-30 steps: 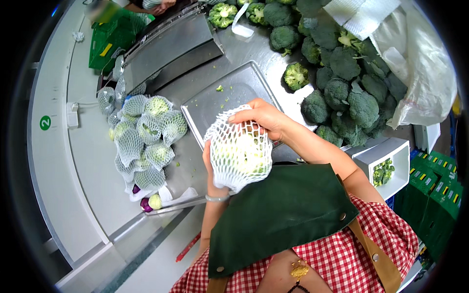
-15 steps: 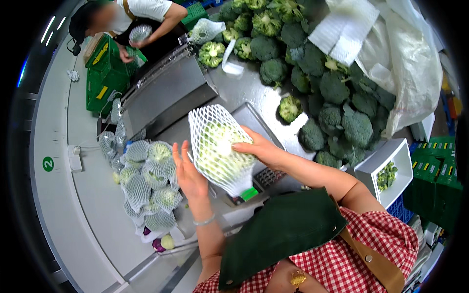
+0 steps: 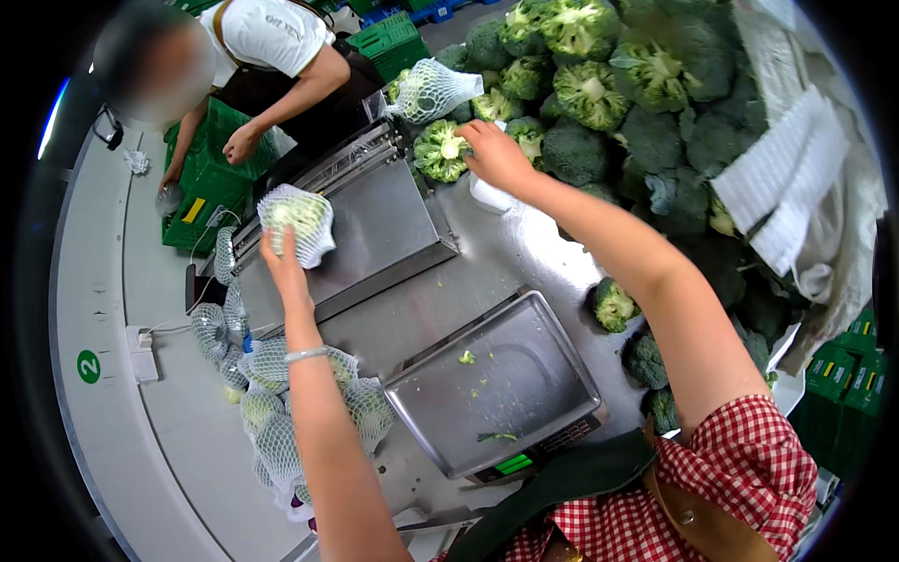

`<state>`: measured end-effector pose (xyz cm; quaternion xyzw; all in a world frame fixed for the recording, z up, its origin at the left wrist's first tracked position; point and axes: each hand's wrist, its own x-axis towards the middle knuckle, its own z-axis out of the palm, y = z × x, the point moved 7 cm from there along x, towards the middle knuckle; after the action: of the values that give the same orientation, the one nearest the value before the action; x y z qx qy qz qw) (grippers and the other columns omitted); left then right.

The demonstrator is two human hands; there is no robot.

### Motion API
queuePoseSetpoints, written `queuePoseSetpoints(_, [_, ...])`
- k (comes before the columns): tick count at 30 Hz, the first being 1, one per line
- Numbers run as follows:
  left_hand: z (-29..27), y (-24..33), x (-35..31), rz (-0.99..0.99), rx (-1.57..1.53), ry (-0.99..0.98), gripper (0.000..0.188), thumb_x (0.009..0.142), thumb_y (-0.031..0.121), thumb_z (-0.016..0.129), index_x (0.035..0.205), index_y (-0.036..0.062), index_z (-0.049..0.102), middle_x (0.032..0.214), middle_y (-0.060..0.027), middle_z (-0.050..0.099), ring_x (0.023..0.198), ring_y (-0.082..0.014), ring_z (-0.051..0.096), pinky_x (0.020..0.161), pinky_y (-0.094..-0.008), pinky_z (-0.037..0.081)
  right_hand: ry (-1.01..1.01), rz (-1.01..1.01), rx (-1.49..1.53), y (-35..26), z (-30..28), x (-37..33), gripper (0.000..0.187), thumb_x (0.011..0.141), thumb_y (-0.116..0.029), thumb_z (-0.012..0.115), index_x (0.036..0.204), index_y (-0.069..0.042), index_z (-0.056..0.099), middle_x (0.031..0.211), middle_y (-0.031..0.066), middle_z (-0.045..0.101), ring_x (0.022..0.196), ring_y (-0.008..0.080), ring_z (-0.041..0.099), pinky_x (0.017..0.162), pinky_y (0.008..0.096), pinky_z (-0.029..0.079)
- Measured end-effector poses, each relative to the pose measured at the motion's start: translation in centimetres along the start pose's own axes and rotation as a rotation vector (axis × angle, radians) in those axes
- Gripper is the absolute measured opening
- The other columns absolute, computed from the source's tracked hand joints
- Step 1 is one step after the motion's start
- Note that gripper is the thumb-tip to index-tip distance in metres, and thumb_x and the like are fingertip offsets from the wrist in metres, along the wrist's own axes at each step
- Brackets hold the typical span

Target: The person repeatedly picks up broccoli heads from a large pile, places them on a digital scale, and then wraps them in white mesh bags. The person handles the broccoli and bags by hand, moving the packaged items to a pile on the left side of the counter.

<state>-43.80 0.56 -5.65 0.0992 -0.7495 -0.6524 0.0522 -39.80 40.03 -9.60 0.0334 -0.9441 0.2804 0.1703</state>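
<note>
My left hand (image 3: 288, 267) holds a pale green vegetable head in a white foam net (image 3: 302, 217) above the near-left part of the slanted steel machine (image 3: 379, 211). At the far side, my right hand (image 3: 498, 157) reaches to a broccoli head (image 3: 438, 152) lying stem up, with its fingertips closed at the stem. Just beyond it lies another netted head (image 3: 435, 91). A steel-topped scale (image 3: 487, 384) with a green-lit display sits in front of me, carrying only small broccoli crumbs.
Heaped broccoli (image 3: 646, 122) fills the far right, beside white foam netting (image 3: 787, 169) and a plastic bag. Several netted heads (image 3: 281, 440) lie on the left. A co-worker (image 3: 281, 47) leans over a green crate (image 3: 211, 173) at the far left.
My left hand has carried the netted head from over the scale to the far left, above the machine. The right hand has let go of it and reached to the broccoli.
</note>
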Motion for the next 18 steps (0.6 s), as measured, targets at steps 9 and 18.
queuePoseSetpoints(9, [-1.1, 4.8, -2.1, 0.645, 0.83, 0.378, 0.053, 0.095, 0.024, 0.061, 0.137, -0.0019, 0.042, 0.138, -0.0169, 0.043, 0.116, -0.0261, 0.051, 0.099, -0.0393, 0.042, -0.029, 0.039, -0.01, 2.6, 10.3, 3.9, 0.033, 0.063, -0.005, 0.071, 0.093, -0.008, 0.06, 0.105, 0.0149, 0.049, 0.099, 0.0369, 0.052, 0.078, 0.0465, 0.05])
queuePoseSetpoints(18, [11.9, 6.9, -22.8, 0.678, 0.375, -0.456, 0.099, 0.065, 0.019, 0.088, 0.144, 0.0066, 0.03, 0.15, -0.0228, 0.026, 0.131, -0.0349, 0.04, 0.102, -0.043, 0.043, -0.195, 0.26, 0.516, -2.8, -5.8, -7.5, 0.032, 0.066, -0.022, 0.076, 0.092, -0.006, 0.067, 0.09, 0.0115, 0.056, 0.087, 0.0271, 0.059, 0.078, 0.0377, 0.049])
